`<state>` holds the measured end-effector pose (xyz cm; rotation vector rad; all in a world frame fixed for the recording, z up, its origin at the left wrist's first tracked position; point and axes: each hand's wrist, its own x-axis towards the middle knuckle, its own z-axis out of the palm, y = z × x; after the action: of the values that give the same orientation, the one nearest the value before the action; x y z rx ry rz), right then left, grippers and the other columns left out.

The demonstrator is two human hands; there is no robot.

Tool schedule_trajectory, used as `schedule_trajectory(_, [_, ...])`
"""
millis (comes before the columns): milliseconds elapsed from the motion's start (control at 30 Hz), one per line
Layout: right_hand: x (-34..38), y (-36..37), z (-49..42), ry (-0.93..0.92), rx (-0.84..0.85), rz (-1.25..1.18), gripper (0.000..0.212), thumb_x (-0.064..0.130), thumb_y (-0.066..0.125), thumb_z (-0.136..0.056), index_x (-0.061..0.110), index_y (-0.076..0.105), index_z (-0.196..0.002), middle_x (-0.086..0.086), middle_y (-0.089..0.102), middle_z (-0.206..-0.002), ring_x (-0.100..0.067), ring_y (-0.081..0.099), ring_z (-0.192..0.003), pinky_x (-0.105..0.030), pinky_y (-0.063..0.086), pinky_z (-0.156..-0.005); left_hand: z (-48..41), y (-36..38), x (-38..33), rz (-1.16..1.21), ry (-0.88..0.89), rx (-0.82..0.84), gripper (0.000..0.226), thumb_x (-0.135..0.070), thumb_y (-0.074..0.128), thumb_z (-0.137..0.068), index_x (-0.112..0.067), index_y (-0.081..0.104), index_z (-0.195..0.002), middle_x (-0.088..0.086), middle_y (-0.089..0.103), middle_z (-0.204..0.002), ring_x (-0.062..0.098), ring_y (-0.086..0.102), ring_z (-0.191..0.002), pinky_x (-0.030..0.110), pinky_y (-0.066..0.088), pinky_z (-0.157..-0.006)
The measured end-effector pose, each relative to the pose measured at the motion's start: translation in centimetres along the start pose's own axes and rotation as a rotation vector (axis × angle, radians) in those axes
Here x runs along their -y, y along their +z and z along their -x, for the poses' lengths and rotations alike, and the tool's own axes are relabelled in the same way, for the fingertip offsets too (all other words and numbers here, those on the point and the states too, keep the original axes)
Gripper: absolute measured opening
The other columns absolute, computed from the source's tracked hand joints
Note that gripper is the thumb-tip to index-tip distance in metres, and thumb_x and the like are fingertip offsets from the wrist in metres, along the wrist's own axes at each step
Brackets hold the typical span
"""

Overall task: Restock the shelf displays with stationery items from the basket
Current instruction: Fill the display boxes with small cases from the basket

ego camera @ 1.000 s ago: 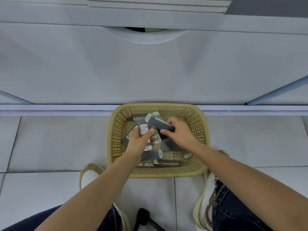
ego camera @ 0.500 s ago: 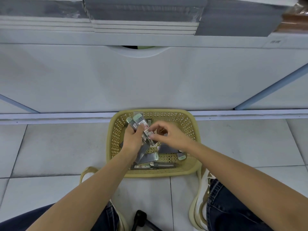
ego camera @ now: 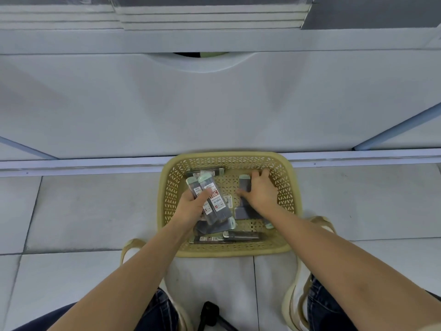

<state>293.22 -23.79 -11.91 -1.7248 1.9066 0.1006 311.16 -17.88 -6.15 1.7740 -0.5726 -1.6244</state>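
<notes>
A yellow perforated basket [ego camera: 285, 211] stands on the tiled floor against the shelf base. It holds several dark stationery packs with pale green caps. My left hand [ego camera: 192, 207] grips a bundle of these packs [ego camera: 211, 199] above the basket's left half, caps pointing away from me. Further right, my right hand [ego camera: 261, 193] reaches into the basket's far right part, its fingers on another dark pack [ego camera: 245, 183] lying there. More packs [ego camera: 238, 236] lie along the near wall.
A white cabinet front [ego camera: 214, 103] with a curved cut-out rises right behind the basket. Stacked flat grey-and-white items [ego camera: 210, 17] sit on the shelf above it. My knees and pale shoes [ego camera: 292, 304] flank the floor near the basket; a black object [ego camera: 210, 314] lies between them.
My right hand has left the bundle and moved right and away, down onto a pack in the basket. The left hand still grips the bundle, now lower. The view tilted down a little.
</notes>
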Motion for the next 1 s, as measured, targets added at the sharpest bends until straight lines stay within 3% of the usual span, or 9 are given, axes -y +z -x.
schedule_trajectory(167, [0.1,0.5,-0.4,-0.094,-0.015,-0.253,0.041,0.020,0.076,-0.080,0.011,0.052,-0.112,-0.008,0.053,-0.116,-0.024,0.056,-0.100,-0.034,0.049,-0.081,-0.2,-0.4,0.2,-0.060,-0.003,0.034,0.023,-0.021,0.052,-0.099,-0.009,0.065,-0.113,0.007,0.074,-0.094,0.014,0.071,-0.075,0.020,0.050,-0.051])
schedule_trajectory(333, [0.4,-3.6,-0.3,-0.129,0.154,-0.691,0.020,0.015,0.070,-0.085,0.015,0.051,-0.093,-0.001,0.067,-0.080,-0.010,0.057,-0.069,-0.022,0.042,-0.057,0.1,-0.3,-0.9,-0.093,0.059,0.046,0.022,-0.022,0.052,-0.099,-0.010,0.067,-0.109,0.008,0.075,-0.096,0.026,0.072,-0.089,0.039,0.058,-0.075])
schedule_trajectory(433, [1.4,-7.2,0.4,-0.138,0.333,-0.979,0.019,0.010,0.067,-0.087,0.014,0.052,-0.098,-0.001,0.072,-0.076,-0.011,0.060,-0.065,-0.020,0.045,-0.050,1.0,0.2,-2.5,-0.118,0.137,0.039,0.015,-0.022,0.054,-0.098,-0.015,0.068,-0.100,0.000,0.076,-0.084,0.018,0.073,-0.077,0.031,0.057,-0.060])
schedule_trajectory(533, [2.1,-11.3,1.4,-0.236,0.519,-1.186,0.025,0.002,0.070,-0.084,0.010,0.050,-0.096,-0.002,0.064,-0.078,-0.015,0.063,-0.073,-0.023,0.053,-0.064,2.5,1.0,-4.5,-0.118,0.198,0.075,0.015,-0.024,0.057,-0.097,-0.016,0.069,-0.101,0.001,0.077,-0.086,0.020,0.074,-0.077,0.029,0.056,-0.058])
schedule_trajectory(633, [2.5,-14.8,2.8,-0.322,0.599,-1.189,0.031,-0.011,0.061,-0.085,0.007,0.053,-0.109,-0.007,0.066,-0.089,-0.021,0.065,-0.080,-0.029,0.058,-0.074,4.5,1.7,-6.6,-0.108,0.264,0.090,0.013,-0.027,0.061,-0.095,-0.019,0.071,-0.098,0.003,0.077,-0.091,0.019,0.074,-0.081,0.035,0.058,-0.068])
schedule_trajectory(700, [2.9,-17.0,4.1,-0.339,0.526,-1.047,0.032,-0.008,0.061,-0.087,0.004,0.057,-0.116,-0.007,0.066,-0.092,-0.018,0.064,-0.079,-0.025,0.055,-0.068,6.1,2.2,-7.9,-0.095,0.334,0.078,0.008,-0.027,0.064,-0.092,-0.024,0.071,-0.092,-0.005,0.077,-0.085,0.009,0.073,-0.074,0.023,0.057,-0.062])
schedule_trajectory(767, [3.1,-19.0,5.4,-0.373,0.440,-0.919,0.022,0.003,0.065,-0.090,0.003,0.063,-0.112,-0.001,0.067,-0.083,-0.010,0.057,-0.068,-0.018,0.044,-0.055,7.8,2.6,-9.3,-0.093,0.400,0.077,0.005,-0.025,0.065,-0.092,-0.025,0.071,-0.092,-0.009,0.076,-0.082,0.005,0.072,-0.074,0.018,0.056,-0.063])
schedule_trajectory(833, [3.5,-21.0,6.7,-0.417,0.418,-0.901,0.010,0.012,0.064,-0.092,0.005,0.066,-0.100,0.008,0.062,-0.066,-0.003,0.045,-0.051,-0.014,0.035,-0.047,9.2,2.9,-10.7,-0.060,0.431,0.109,0.010,-0.019,0.064,-0.092,-0.017,0.071,-0.100,0.003,0.076,-0.092,0.020,0.073,-0.087,0.032,0.058,-0.077])
schedule_trajectory(1000, [5.2,-25.2,10.0,-0.532,0.307,-0.972,0.007,0.004,0.063,-0.090,0.002,0.056,-0.090,-0.008,0.056,-0.071,-0.010,0.047,-0.052,-0.019,0.039,-0.052,13.1,3.9,-14.4,-0.098,0.605,0.108,0.018,-0.017,0.061,-0.094,-0.007,0.070,-0.106,0.005,0.075,-0.092,0.014,0.070,-0.079,0.025,0.056,-0.069])
